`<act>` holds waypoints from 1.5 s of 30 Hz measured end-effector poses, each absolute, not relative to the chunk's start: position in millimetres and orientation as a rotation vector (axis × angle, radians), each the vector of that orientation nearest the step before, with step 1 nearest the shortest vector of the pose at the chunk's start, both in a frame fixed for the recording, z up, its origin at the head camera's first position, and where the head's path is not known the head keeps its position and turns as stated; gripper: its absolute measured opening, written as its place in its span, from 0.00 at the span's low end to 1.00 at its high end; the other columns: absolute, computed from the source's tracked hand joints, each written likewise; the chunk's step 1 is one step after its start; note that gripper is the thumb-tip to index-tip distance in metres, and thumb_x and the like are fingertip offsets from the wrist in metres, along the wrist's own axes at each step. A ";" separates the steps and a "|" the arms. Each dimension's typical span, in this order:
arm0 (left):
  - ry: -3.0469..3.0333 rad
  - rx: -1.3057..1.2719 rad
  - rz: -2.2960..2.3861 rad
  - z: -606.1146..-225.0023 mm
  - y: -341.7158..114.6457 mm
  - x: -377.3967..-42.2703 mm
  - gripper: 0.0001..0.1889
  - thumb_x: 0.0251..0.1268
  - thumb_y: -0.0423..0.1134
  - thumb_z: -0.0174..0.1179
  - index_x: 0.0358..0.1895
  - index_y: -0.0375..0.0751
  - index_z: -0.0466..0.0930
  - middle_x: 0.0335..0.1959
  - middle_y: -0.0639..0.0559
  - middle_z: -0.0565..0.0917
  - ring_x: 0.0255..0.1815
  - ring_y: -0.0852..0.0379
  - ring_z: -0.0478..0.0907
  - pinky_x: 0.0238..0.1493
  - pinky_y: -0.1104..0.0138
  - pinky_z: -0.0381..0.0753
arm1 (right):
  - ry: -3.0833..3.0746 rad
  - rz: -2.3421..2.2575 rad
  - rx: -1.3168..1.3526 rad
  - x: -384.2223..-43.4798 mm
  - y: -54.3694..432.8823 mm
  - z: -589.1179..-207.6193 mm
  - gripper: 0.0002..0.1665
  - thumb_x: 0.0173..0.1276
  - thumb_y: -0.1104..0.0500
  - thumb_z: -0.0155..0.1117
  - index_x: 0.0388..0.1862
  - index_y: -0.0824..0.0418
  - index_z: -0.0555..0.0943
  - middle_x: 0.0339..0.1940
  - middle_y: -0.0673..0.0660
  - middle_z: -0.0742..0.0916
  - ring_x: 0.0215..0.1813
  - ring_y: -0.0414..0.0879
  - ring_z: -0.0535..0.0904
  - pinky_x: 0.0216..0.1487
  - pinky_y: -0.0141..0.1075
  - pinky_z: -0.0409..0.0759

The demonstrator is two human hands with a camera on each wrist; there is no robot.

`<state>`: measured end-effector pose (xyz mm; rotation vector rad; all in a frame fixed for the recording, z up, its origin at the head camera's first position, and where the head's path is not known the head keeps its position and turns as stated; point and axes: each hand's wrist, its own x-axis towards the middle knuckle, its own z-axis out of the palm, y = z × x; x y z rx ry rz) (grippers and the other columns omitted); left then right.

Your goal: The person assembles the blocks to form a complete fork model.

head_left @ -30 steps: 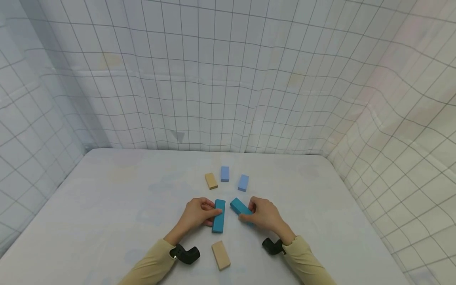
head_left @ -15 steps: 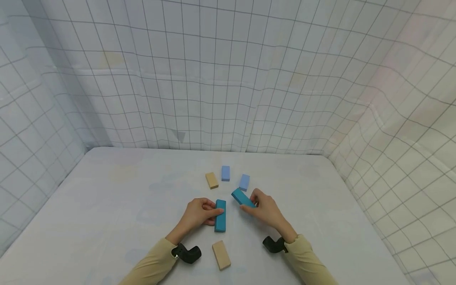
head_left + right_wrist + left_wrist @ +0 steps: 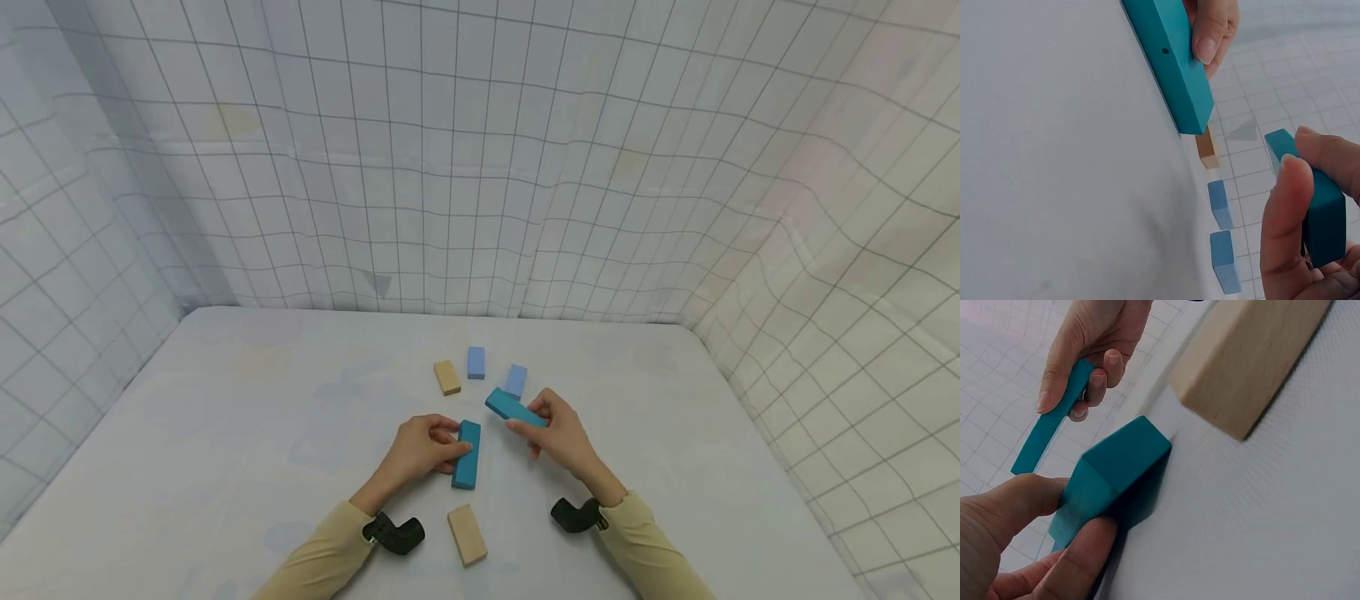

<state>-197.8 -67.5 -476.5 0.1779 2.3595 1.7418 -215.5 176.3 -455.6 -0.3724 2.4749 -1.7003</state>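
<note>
My left hand [image 3: 422,450] pinches a long teal block [image 3: 467,455] between thumb and fingers, its length pointing away from me at the table's middle. In the left wrist view that teal block [image 3: 1119,465] sits close over the white surface. My right hand [image 3: 561,432] grips a second long teal block [image 3: 506,406] by its near right end, raised above the table and slanting toward the far left. In the right wrist view, thumb and fingers close around this block [image 3: 1325,219]. Its far end overlaps a light blue block [image 3: 517,379] in the head view.
Another light blue block [image 3: 476,363] and a small tan block [image 3: 447,377] lie beyond the hands. A larger tan wooden block [image 3: 467,535] lies near me between the forearms. Gridded white cloth [image 3: 450,167] walls the white table [image 3: 262,400] at back and sides.
My right hand has lifted its teal block off the table and carried it farther away from me, turning it flatter across. The left hand stays nearly still, its block tilting slightly.
</note>
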 end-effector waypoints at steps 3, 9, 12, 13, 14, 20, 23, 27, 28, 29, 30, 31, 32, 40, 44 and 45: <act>2.373 0.175 1.717 -476.0 -67.7 -197.7 0.21 0.54 0.37 0.71 0.49 0.29 0.78 0.25 0.50 0.83 0.21 0.54 0.82 0.25 0.65 0.81 | 2.469 -1.727 -0.352 -216.3 175.5 -456.4 0.20 0.59 0.57 0.73 0.40 0.63 0.71 0.23 0.57 0.79 0.16 0.49 0.75 0.23 0.43 0.77; 2.405 0.164 1.693 -475.0 -67.2 -196.4 0.21 0.53 0.39 0.71 0.47 0.31 0.80 0.26 0.50 0.84 0.19 0.55 0.82 0.24 0.65 0.80 | 2.465 -1.755 -0.381 -217.4 175.6 -459.7 0.20 0.58 0.57 0.73 0.40 0.62 0.72 0.23 0.59 0.80 0.16 0.47 0.75 0.21 0.37 0.76; 2.383 0.158 1.713 -475.0 -66.5 -195.6 0.21 0.53 0.38 0.71 0.47 0.30 0.79 0.25 0.50 0.84 0.19 0.54 0.82 0.24 0.65 0.80 | 2.474 -1.752 -0.401 -217.0 175.4 -460.7 0.20 0.58 0.57 0.73 0.40 0.61 0.73 0.25 0.58 0.81 0.17 0.47 0.75 0.20 0.37 0.76; 2.375 0.154 1.718 -475.7 -66.4 -195.7 0.21 0.53 0.38 0.71 0.47 0.30 0.79 0.25 0.50 0.83 0.20 0.54 0.82 0.24 0.65 0.80 | 2.478 -1.747 -0.407 -216.8 175.1 -460.9 0.19 0.58 0.57 0.73 0.40 0.61 0.73 0.25 0.58 0.81 0.18 0.47 0.75 0.20 0.37 0.76; 2.365 0.152 1.726 -476.2 -66.2 -195.6 0.20 0.53 0.38 0.71 0.47 0.30 0.79 0.25 0.50 0.83 0.20 0.54 0.82 0.24 0.65 0.81 | 2.486 -1.739 -0.409 -216.6 175.0 -461.1 0.19 0.58 0.57 0.73 0.40 0.61 0.73 0.26 0.57 0.82 0.18 0.46 0.75 0.21 0.37 0.76; 2.358 0.177 1.755 -479.6 -65.2 -194.8 0.20 0.53 0.39 0.71 0.46 0.30 0.78 0.23 0.50 0.82 0.19 0.54 0.82 0.24 0.64 0.80 | 2.541 -1.693 -0.431 -216.8 172.6 -462.1 0.17 0.58 0.63 0.72 0.41 0.63 0.73 0.32 0.55 0.83 0.22 0.52 0.77 0.23 0.44 0.78; 2.359 0.210 1.753 -480.8 -64.3 -194.0 0.20 0.55 0.38 0.70 0.46 0.29 0.78 0.22 0.50 0.82 0.18 0.54 0.81 0.22 0.64 0.80 | 2.569 -1.681 -0.442 -218.4 171.5 -463.5 0.17 0.58 0.64 0.71 0.41 0.65 0.73 0.34 0.57 0.83 0.23 0.55 0.77 0.25 0.48 0.78; 2.362 0.236 1.750 -481.0 -63.1 -192.4 0.19 0.56 0.37 0.69 0.47 0.29 0.78 0.21 0.50 0.82 0.17 0.54 0.81 0.21 0.64 0.80 | 2.595 -1.675 -0.432 -219.6 168.9 -462.5 0.17 0.58 0.62 0.72 0.40 0.62 0.73 0.37 0.57 0.83 0.22 0.51 0.77 0.25 0.42 0.77; 2.364 0.235 1.751 -480.9 -63.0 -192.1 0.19 0.56 0.37 0.69 0.47 0.29 0.78 0.21 0.50 0.82 0.17 0.54 0.81 0.22 0.64 0.80 | 2.599 -1.675 -0.433 -220.2 168.0 -462.4 0.17 0.58 0.61 0.72 0.39 0.61 0.73 0.39 0.57 0.83 0.22 0.49 0.77 0.24 0.39 0.77; 2.368 0.231 1.751 -480.7 -62.9 -191.7 0.19 0.56 0.37 0.69 0.46 0.29 0.78 0.21 0.51 0.82 0.17 0.54 0.81 0.22 0.64 0.80 | 2.600 -1.679 -0.438 -220.5 167.0 -461.6 0.17 0.58 0.61 0.73 0.39 0.60 0.73 0.40 0.57 0.83 0.22 0.48 0.77 0.24 0.38 0.76; 2.375 0.227 1.749 -480.6 -62.8 -191.4 0.19 0.56 0.37 0.69 0.46 0.29 0.78 0.21 0.51 0.82 0.17 0.54 0.81 0.22 0.64 0.80 | 2.600 -1.680 -0.443 -221.2 165.8 -461.3 0.17 0.58 0.60 0.73 0.38 0.60 0.72 0.41 0.57 0.83 0.22 0.48 0.77 0.24 0.36 0.76; 2.378 0.226 1.750 -480.5 -62.3 -191.4 0.19 0.56 0.38 0.69 0.46 0.29 0.78 0.21 0.51 0.82 0.17 0.55 0.81 0.22 0.65 0.80 | 2.599 -1.683 -0.451 -222.0 165.0 -460.6 0.17 0.59 0.60 0.72 0.38 0.59 0.72 0.42 0.58 0.83 0.22 0.47 0.78 0.24 0.36 0.75; 2.380 0.223 1.753 -480.6 -61.9 -191.5 0.19 0.56 0.38 0.69 0.46 0.29 0.78 0.21 0.51 0.82 0.17 0.55 0.81 0.22 0.65 0.80 | 2.590 -1.689 -0.461 -222.9 164.1 -459.9 0.16 0.59 0.60 0.72 0.38 0.59 0.72 0.43 0.58 0.83 0.23 0.47 0.78 0.24 0.35 0.75; 2.363 0.233 1.805 -484.5 -59.7 -190.9 0.19 0.56 0.39 0.69 0.45 0.28 0.78 0.21 0.50 0.82 0.17 0.55 0.81 0.21 0.65 0.80 | 2.463 -1.726 -0.498 -233.1 152.9 -455.7 0.15 0.67 0.63 0.63 0.49 0.67 0.74 0.39 0.63 0.81 0.31 0.52 0.80 0.33 0.41 0.79; 2.368 0.245 1.815 -486.9 -60.3 -190.4 0.18 0.57 0.40 0.69 0.43 0.29 0.78 0.20 0.50 0.82 0.16 0.55 0.81 0.20 0.64 0.80 | 2.339 -1.775 -0.491 -235.5 146.5 -452.2 0.16 0.72 0.65 0.56 0.55 0.72 0.70 0.38 0.66 0.79 0.39 0.61 0.80 0.41 0.46 0.79; 2.366 0.245 1.820 -487.4 -60.5 -190.5 0.18 0.57 0.40 0.69 0.43 0.29 0.79 0.19 0.49 0.82 0.16 0.55 0.81 0.20 0.64 0.80 | 2.318 -1.784 -0.488 -234.3 144.9 -448.7 0.16 0.72 0.66 0.54 0.55 0.74 0.70 0.38 0.67 0.79 0.39 0.63 0.80 0.41 0.47 0.79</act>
